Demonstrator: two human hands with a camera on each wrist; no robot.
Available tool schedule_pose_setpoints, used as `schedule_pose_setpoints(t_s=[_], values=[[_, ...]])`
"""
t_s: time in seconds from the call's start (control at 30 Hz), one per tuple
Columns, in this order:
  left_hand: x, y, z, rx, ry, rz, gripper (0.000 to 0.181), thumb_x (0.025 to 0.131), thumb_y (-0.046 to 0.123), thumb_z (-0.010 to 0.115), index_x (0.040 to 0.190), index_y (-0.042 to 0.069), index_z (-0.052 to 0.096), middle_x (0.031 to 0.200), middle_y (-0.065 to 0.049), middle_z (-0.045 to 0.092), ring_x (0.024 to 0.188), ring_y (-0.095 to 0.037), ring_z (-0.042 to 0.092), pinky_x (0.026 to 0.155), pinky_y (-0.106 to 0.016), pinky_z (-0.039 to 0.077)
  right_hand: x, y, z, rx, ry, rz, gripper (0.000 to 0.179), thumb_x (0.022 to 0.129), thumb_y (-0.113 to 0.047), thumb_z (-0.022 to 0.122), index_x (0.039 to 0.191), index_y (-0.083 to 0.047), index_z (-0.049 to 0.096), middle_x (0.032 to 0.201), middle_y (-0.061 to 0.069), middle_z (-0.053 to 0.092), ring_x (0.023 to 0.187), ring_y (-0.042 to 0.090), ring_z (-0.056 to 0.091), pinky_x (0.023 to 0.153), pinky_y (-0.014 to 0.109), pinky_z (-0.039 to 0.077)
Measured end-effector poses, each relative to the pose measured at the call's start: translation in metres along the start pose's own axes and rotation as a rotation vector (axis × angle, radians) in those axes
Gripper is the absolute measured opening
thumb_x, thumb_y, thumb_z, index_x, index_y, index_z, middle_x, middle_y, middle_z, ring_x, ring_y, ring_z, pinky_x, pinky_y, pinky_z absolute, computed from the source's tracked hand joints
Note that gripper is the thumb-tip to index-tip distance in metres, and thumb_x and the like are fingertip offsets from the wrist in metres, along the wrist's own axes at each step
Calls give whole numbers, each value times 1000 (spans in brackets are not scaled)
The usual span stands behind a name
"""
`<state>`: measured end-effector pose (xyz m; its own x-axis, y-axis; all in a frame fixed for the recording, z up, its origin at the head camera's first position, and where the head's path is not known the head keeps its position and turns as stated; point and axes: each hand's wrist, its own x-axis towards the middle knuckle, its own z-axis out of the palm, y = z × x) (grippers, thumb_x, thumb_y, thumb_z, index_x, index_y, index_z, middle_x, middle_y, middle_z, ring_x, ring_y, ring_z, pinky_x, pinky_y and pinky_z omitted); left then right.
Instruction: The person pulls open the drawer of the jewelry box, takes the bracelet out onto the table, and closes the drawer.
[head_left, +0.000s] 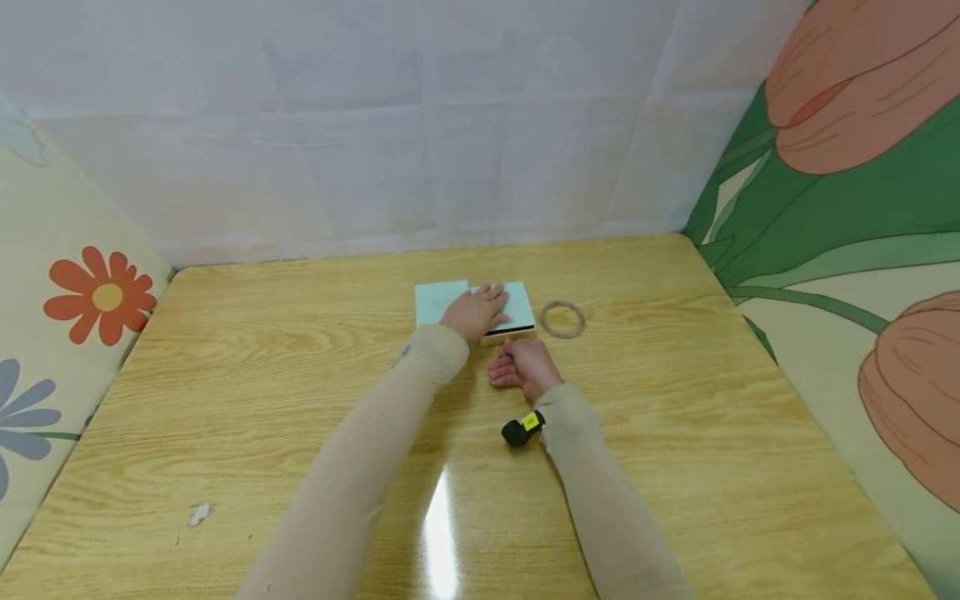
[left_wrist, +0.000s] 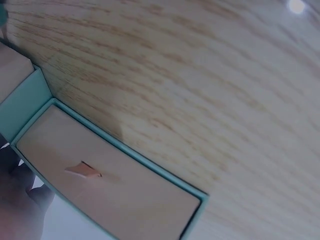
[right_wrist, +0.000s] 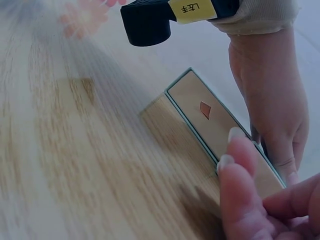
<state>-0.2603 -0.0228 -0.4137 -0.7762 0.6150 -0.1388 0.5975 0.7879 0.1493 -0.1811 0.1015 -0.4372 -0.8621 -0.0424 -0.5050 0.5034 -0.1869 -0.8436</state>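
A light-blue box [head_left: 441, 300] with two side-by-side sections stands at the middle back of the table; its right section sits slightly nearer me. My left hand [head_left: 472, 313] rests on its top, fingers spread. In the left wrist view, a tan drawer front [left_wrist: 135, 170] with a small orange tab [left_wrist: 84, 170] shows within a mint frame. Curled in front of the right section, my right hand [head_left: 525, 367] holds the right drawer [head_left: 508, 337] at its front with thumb and index finger, which hide the exact grip. A dark gap shows above that drawer. The other fingertips [right_wrist: 241, 147] are bent.
A thin greyish ring [head_left: 562, 320] lies just right of the box. Each wrist carries a small black camera, one by the right cuff [head_left: 517, 432]. Behind the wooden table [head_left: 300, 350] hangs a white cloth [head_left: 375, 150]. A worn spot [head_left: 199, 514] marks the front left.
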Motion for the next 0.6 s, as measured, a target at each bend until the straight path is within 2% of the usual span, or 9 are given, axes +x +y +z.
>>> schedule_pose_setpoints(t_s=[0.6], values=[[-1, 0, 0, -5, 3, -8, 58, 105, 39, 36, 154, 8, 27, 160, -7, 18, 147, -25, 15, 118, -46, 17, -4, 0, 0, -50, 21, -6, 27, 104, -10, 41, 92, 7, 58, 61, 9, 63, 47, 14, 62, 45, 25, 54]])
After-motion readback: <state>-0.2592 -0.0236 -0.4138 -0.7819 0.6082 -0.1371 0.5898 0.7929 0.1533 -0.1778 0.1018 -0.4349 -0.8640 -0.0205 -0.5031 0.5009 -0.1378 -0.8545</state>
